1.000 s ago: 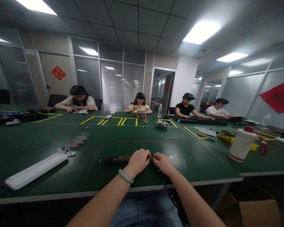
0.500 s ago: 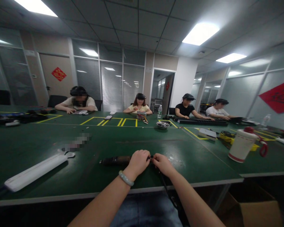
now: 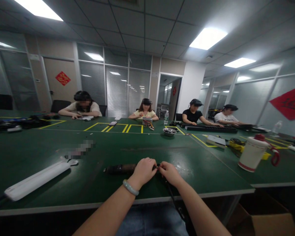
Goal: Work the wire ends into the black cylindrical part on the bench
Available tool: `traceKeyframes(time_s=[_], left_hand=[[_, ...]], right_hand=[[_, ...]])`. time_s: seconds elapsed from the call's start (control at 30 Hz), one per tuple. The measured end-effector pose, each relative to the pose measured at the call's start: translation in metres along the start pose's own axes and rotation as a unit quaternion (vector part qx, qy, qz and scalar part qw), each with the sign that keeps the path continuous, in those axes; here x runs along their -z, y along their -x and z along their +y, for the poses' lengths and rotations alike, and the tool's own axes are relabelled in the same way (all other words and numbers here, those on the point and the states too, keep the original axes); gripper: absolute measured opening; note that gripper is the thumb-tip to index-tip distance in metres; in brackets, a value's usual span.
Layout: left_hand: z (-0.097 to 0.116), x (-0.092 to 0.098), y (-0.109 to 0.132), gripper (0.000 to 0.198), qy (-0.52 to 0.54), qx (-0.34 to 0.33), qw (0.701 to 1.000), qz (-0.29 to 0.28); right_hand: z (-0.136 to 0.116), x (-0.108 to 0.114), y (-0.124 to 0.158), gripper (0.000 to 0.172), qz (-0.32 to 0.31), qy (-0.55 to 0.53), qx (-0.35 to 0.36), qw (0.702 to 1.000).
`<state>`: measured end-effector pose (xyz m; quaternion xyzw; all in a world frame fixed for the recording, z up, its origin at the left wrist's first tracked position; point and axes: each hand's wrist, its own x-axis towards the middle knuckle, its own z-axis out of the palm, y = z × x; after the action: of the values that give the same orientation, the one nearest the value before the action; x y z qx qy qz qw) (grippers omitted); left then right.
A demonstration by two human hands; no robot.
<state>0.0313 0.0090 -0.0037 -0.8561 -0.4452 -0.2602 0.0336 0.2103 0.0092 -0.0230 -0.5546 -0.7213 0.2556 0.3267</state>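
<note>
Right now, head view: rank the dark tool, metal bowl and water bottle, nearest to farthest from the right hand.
1. dark tool, just left of the right hand.
2. metal bowl, mid-table, straight ahead.
3. water bottle, far edge, behind the bowl.

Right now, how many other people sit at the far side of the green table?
4, all across the table: person in cream far left, person in yellow at centre, person in black right of centre, person in white farthest right. Nobody seems hidden.
</note>
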Motion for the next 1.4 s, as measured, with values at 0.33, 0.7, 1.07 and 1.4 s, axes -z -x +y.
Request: traceKeyframes(time_s=[0.33,0.7,1.07,1.4], left_hand=[[0.0007,-0.0006,-0.0006,0.007,-0.004,0.004,1.000,-0.013],[-0.0011,-0.0032,-0.0010,0.006,0.000,0.002,1.000,-0.015],[0.0072,0.0017,-0.0021,0.004,-0.033,0.000,0.999,-0.037],[0.0064,0.0019,0.0002,0.005,-0.024,0.006,1.000,-0.018]], right_hand=[[0.0023,-0.0008,-0.0013,0.012,-0.002,0.005,0.021,1.000],[-0.0001,0.0011,-0.0003,0.014,-0.001,0.023,0.016,1.000],[0.0037,-0.0016,-0.0020,0.017,0.002,0.005,0.013,1.000],[0.0081,-0.0032,-0.0048,0.014,0.002,0.006,0.020,1.000]])
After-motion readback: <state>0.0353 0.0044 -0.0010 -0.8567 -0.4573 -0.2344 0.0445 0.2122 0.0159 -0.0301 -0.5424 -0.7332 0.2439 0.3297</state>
